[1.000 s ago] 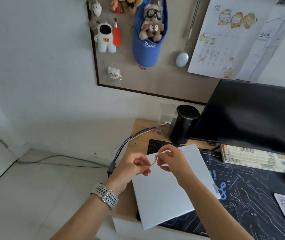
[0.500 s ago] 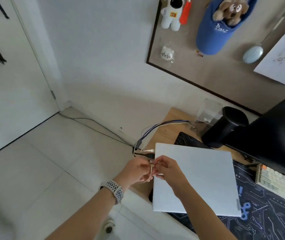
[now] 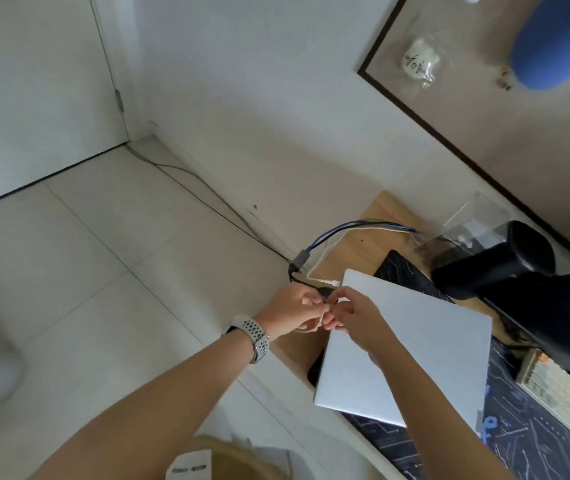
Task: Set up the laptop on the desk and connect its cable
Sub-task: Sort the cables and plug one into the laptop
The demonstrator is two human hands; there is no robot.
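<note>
A closed white laptop (image 3: pixel 415 348) lies on the dark desk mat (image 3: pixel 519 441) at the left end of the wooden desk (image 3: pixel 373 223). A white cable (image 3: pixel 323 280) and a black plug (image 3: pixel 325 291) lie at the laptop's far left corner. My left hand (image 3: pixel 294 311) and my right hand (image 3: pixel 352 315) meet just off that corner, fingers curled together around a small cable end that is mostly hidden between them. Blue and white cables (image 3: pixel 352 226) run from a grey adapter (image 3: pixel 300 260) across the desk corner.
A black speaker (image 3: pixel 494 261) and a clear plastic box (image 3: pixel 463 223) stand behind the laptop. A dark monitor (image 3: pixel 560 313) and a keyboard (image 3: pixel 560 393) are at the right. A pinboard (image 3: pixel 484 109) hangs on the wall. A door (image 3: pixel 34 81) and tiled floor lie left.
My view has swung left and down toward the desk's left edge. Both hands have dropped from above the laptop to its far left corner, still pinching the cable end.
</note>
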